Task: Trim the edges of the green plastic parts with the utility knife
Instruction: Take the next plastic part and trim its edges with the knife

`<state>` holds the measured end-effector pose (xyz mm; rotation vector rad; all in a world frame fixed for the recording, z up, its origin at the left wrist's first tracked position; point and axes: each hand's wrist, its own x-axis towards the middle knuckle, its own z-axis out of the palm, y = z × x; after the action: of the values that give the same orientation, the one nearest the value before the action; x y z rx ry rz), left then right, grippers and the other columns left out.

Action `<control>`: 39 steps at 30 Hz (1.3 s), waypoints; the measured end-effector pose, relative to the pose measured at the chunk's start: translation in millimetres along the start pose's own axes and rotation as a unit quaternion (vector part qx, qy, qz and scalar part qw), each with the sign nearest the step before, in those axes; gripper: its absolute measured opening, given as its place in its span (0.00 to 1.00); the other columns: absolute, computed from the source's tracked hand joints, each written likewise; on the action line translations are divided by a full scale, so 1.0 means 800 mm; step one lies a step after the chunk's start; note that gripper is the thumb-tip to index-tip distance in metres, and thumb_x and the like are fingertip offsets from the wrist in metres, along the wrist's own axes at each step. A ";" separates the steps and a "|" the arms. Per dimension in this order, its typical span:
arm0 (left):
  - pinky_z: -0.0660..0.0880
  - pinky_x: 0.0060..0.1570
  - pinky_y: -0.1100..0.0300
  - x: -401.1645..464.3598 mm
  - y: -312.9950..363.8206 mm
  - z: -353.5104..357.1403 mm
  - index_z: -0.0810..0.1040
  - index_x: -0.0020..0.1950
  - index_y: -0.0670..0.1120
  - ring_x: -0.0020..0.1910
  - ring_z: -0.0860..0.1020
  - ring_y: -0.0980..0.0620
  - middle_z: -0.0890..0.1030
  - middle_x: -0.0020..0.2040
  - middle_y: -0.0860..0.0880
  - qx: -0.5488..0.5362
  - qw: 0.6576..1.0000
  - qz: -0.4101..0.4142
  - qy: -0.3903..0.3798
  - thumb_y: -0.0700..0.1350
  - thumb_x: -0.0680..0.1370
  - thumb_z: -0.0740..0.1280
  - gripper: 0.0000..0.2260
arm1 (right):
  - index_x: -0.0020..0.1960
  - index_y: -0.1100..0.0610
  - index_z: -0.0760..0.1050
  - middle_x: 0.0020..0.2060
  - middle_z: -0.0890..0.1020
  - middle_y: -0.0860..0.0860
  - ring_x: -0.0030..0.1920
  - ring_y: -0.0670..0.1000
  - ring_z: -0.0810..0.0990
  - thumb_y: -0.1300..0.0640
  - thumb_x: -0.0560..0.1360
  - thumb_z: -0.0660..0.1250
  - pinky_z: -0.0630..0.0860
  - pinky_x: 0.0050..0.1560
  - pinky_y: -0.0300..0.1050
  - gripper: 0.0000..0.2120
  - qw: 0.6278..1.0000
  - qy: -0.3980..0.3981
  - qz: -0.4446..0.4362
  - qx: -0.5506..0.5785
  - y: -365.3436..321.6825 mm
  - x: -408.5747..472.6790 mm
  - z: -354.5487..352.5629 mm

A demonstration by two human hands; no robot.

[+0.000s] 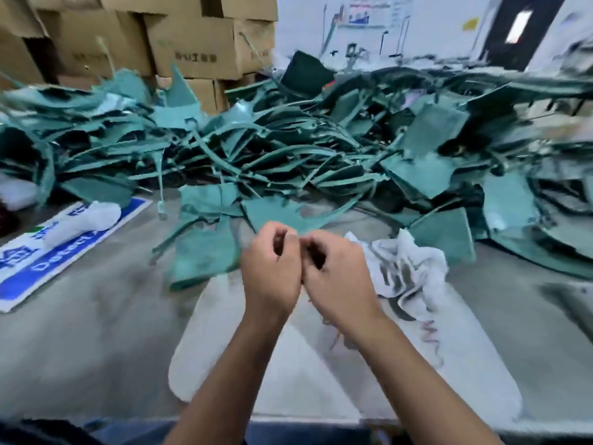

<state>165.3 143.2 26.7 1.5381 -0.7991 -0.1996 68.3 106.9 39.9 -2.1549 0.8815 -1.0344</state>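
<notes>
1. Two hands meet knuckle to knuckle over the middle of the table: the left hand [272,268] and the right hand [337,271] both have their fingers curled inward, thumbs on top.
2. Something dark shows inside each curl, but the picture is blurred, so I cannot tell what either hand holds, or whether it holds anything.
3. Under the forearms lies a pale oval mat [224,332] on the grey table [80,332].
4. Just beside the right hand sits a crumpled white cloth [407,264] with dark smears.
5. Just beyond the hands lie flat green plastic parts [205,255], matte teal sheets with ragged, uneven edges; one lies just left of the left hand.
6. Farther back, a big heap of the same green pieces [288,149], mixed with long thin curved strips, spans the table's width.
7. At the left, a white glove [86,220] rests on a blue and white sign [38,271].
8. Cardboard boxes [179,43] are stacked behind the heap.
</notes>
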 end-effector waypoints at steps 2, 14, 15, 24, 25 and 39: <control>0.75 0.49 0.48 0.023 -0.007 0.040 0.79 0.44 0.45 0.45 0.79 0.45 0.82 0.41 0.48 0.103 0.993 0.017 -0.058 0.45 0.80 0.66 0.07 | 0.45 0.57 0.82 0.38 0.85 0.51 0.42 0.56 0.83 0.58 0.79 0.67 0.77 0.45 0.54 0.07 0.993 0.009 0.024 -0.111 0.031 0.026 -0.025; 0.76 0.42 0.47 0.135 -0.086 0.069 0.54 0.81 0.47 0.57 0.78 0.34 0.80 0.57 0.38 0.595 0.772 0.108 -0.196 0.57 0.82 0.64 0.33 | 0.50 0.55 0.80 0.51 0.85 0.58 0.53 0.61 0.83 0.55 0.78 0.66 0.71 0.45 0.46 0.06 0.900 -0.252 0.049 -0.353 0.080 0.077 0.007; 0.71 0.37 0.51 0.139 -0.087 0.066 0.58 0.79 0.44 0.50 0.81 0.37 0.82 0.51 0.41 0.615 0.751 0.148 -0.189 0.57 0.83 0.64 0.30 | 0.47 0.56 0.78 0.50 0.84 0.58 0.51 0.61 0.82 0.55 0.79 0.66 0.70 0.45 0.46 0.05 0.901 -0.235 0.068 -0.358 0.086 0.080 0.006; 0.63 0.69 0.29 0.137 -0.112 0.086 0.63 0.76 0.50 0.77 0.57 0.31 0.64 0.74 0.35 0.586 0.783 0.085 -0.191 0.72 0.78 0.57 0.34 | 0.53 0.58 0.82 0.52 0.84 0.58 0.55 0.61 0.82 0.66 0.74 0.68 0.82 0.55 0.53 0.10 0.929 -0.139 0.161 -0.304 0.123 0.105 -0.038; 0.59 0.71 0.27 0.137 -0.114 0.091 0.62 0.78 0.52 0.79 0.54 0.32 0.62 0.76 0.36 0.573 0.792 0.083 -0.193 0.72 0.78 0.56 0.36 | 0.53 0.57 0.82 0.52 0.84 0.58 0.54 0.60 0.82 0.66 0.74 0.69 0.82 0.56 0.53 0.09 0.932 -0.130 0.168 -0.295 0.126 0.106 -0.045; 0.68 0.41 0.52 0.137 -0.096 0.115 0.70 0.61 0.42 0.45 0.81 0.39 0.82 0.50 0.40 0.636 0.714 0.248 -0.156 0.49 0.81 0.63 0.14 | 0.38 0.55 0.65 0.45 0.78 0.55 0.48 0.59 0.77 0.42 0.80 0.69 0.69 0.43 0.48 0.22 0.871 -0.158 0.170 -0.434 0.107 0.087 -0.067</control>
<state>221.5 -0.4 -22.7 2.4876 -1.8076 0.6759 31.1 -10.4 36.1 -2.5910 1.6964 -0.0519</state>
